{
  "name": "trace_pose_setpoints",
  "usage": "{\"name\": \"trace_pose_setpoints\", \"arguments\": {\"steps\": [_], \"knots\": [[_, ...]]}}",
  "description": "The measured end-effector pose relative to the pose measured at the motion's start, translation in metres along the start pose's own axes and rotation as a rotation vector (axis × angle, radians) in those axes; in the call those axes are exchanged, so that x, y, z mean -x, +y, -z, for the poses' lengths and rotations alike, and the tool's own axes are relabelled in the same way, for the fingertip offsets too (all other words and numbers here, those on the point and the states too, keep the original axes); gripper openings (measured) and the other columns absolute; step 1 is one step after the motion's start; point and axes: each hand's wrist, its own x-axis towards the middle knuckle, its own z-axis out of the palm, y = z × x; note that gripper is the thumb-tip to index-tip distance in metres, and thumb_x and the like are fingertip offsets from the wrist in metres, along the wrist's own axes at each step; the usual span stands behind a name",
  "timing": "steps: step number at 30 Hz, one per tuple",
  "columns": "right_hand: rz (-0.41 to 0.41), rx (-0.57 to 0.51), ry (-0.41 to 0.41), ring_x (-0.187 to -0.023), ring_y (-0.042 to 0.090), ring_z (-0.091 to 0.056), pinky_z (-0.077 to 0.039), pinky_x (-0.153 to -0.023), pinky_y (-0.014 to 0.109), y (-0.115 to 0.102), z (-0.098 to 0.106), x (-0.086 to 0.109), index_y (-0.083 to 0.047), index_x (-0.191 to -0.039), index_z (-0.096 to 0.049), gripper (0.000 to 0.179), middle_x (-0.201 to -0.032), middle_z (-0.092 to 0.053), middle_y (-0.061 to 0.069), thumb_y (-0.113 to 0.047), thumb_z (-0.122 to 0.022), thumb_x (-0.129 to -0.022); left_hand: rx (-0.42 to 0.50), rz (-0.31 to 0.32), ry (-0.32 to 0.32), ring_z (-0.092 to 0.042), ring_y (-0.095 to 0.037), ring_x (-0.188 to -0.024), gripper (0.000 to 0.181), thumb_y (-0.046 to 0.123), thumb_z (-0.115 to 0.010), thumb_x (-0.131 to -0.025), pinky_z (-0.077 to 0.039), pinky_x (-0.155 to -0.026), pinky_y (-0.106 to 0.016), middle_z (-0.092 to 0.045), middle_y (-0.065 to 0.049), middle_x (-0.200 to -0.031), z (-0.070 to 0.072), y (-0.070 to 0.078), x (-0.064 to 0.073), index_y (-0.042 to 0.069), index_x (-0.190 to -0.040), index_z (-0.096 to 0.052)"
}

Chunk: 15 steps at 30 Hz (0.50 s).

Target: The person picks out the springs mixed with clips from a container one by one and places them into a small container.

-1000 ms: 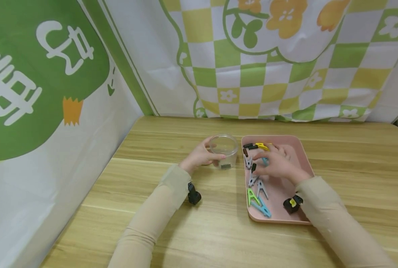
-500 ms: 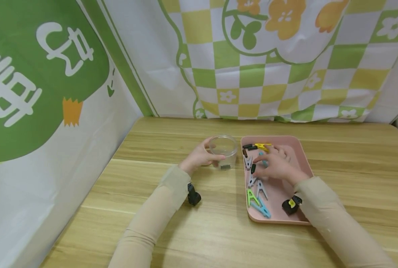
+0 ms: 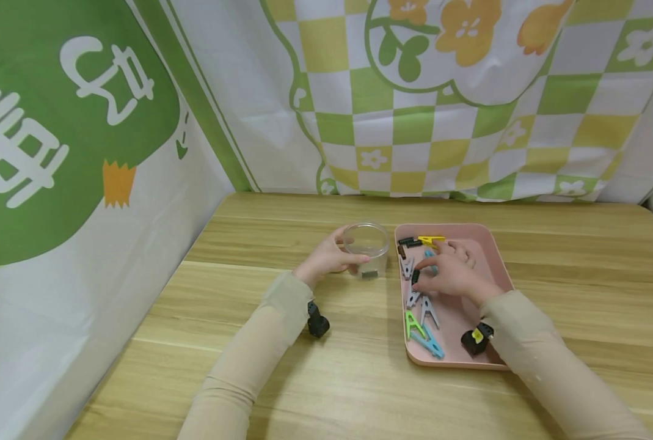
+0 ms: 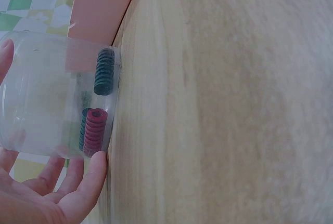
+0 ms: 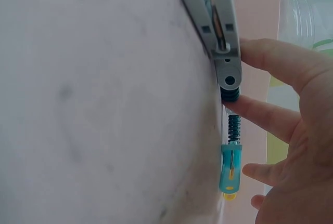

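My left hand [image 3: 331,255] holds a clear plastic cup [image 3: 378,244] with the thumb on the near side and fingers round the back. Dark green springs [image 4: 104,71] and a red spring [image 4: 95,132] show low inside it in the left wrist view. My right hand [image 3: 449,272] reaches into the pink tray [image 3: 458,361], thumb and index finger at either end of a dark spring [image 3: 416,277]. In the right wrist view a grey clothespin [image 5: 218,31] partly hides that spring. The other fingers spread over a blue clothespin [image 5: 230,168].
Along the tray's left side lie several more clothespins: a yellow one [image 3: 429,240], a green one [image 3: 413,324], a light blue one [image 3: 429,343] and grey ones. Dark springs [image 3: 406,241] and a brown spring [image 3: 402,251] sit at its far left corner. A patterned cloth [image 3: 430,146] hangs behind the table.
The right hand has shifted very slightly to the left, its thumb and index finger staying at the dark spring. The left hand and cup keep their place.
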Motion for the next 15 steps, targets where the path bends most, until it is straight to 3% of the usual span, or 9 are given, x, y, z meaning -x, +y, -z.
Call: {"name": "trace_pose_setpoints", "arguments": {"steps": [9, 15], "knots": [[0.016, 0.01, 0.007, -0.135, 0.054, -0.001, 0.002, -0.097, 0.073, 0.0011, -0.002, -0.0005, -0.012, -0.112, -0.07, 0.043, -0.152, -0.017, 0.03, -0.036, -0.076, -0.077, -0.004, 0.001, 0.003, -0.064, -0.017, -0.082, 0.089, 0.018, -0.08, -0.077, -0.049, -0.079, -0.03, -0.036, -0.01, -0.145, 0.0004, -0.0012, -0.0007, 0.031, -0.148, -0.029], [0.003, 0.001, 0.011, -0.135, 0.054, -0.001, 0.002, -0.097, 0.073, -0.0003, -0.002, -0.0003, -0.011, -0.112, -0.07, 0.043, -0.152, -0.017, 0.03, -0.035, -0.075, -0.078, 0.008, 0.001, 0.0, -0.065, -0.017, -0.077, 0.09, 0.017, -0.08, -0.077, -0.049, -0.078, -0.03, -0.036, -0.01, -0.145, 0.0002, -0.0014, -0.0004, 0.029, -0.149, -0.027]]}}
